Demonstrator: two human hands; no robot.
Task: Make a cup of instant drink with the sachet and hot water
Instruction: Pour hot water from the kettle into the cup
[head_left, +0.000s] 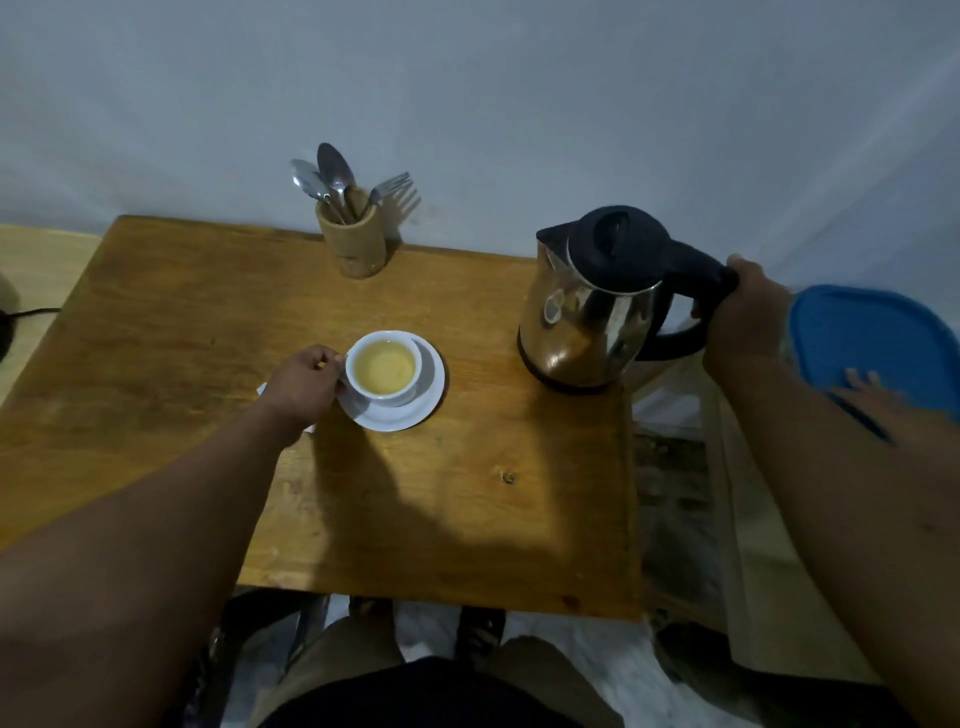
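A white cup (383, 370) filled with pale yellowish liquid stands on a white saucer (410, 410) near the middle of the wooden table (208, 332). My left hand (304, 384) grips the cup's handle on its left side. A steel kettle (587, 317) with a black lid and black handle stands upright at the table's right edge. My right hand (745, 312) is closed around the kettle's handle. A white scrap, perhaps the sachet (262, 389), peeks out from under my left hand.
A wooden holder (353, 239) with spoons and a fork stands at the table's back edge by the wall. A blue-lidded container (878, 343) sits off the table to the right, behind my right arm. A black cable (31, 312) lies far left.
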